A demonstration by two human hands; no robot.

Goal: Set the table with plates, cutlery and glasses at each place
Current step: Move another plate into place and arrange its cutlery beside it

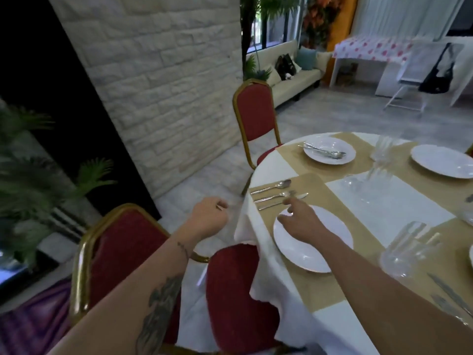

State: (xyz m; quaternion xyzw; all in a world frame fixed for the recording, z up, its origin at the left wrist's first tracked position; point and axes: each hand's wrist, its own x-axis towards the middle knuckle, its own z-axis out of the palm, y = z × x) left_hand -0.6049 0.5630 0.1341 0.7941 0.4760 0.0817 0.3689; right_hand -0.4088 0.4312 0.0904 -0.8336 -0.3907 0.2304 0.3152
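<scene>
Steel cutlery, 3 pcs, lies far-left of plate. R hand, fingers loosely spread, reaches toward it, prob. to straighten. L hand idle, loosely curled, empty.

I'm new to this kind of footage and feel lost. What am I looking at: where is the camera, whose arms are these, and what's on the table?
There is no machine: a person wears one wide-angle camera on the head, so you look down at their own arms. The right hand reaches over the near plate, spread open, toward the spoon, fork and knife laid beside it; it holds nothing. The left hand hangs loosely curled off the table, seemingly empty. Farther off, another plate carries loose cutlery, and clear glasses stand on the round table.
</scene>
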